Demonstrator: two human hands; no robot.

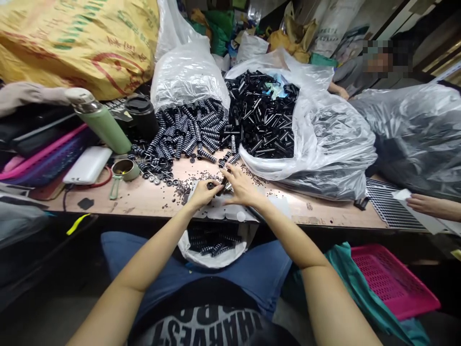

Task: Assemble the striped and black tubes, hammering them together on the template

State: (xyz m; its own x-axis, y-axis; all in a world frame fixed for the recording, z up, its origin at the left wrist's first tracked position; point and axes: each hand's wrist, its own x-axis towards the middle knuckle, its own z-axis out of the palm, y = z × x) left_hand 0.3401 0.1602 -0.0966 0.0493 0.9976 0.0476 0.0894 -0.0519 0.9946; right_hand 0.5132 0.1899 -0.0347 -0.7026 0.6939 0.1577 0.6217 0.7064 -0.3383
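My left hand (204, 192) and my right hand (240, 186) meet at the table's front edge, both pinched on a small black plastic part (220, 185) held between them. Tiny black beads (187, 185) lie scattered around my hands. Just beyond, a heap of ribbed black-and-grey pieces (187, 132) spills from a clear bag (187, 72). To its right an open clear bag (324, 139) holds several plain black tubes (264, 115). Below the table edge, a white bag (212, 250) on my lap holds several finished ribbed pieces.
A green flask (103, 122), black cup (142, 115), white power bank (88, 165) and small metal cup (122, 169) stand at left. Another person's hand (427, 204) rests at right near a grille (387, 204). A pink basket (392, 281) sits below right. Yellow sack (79, 38) behind.
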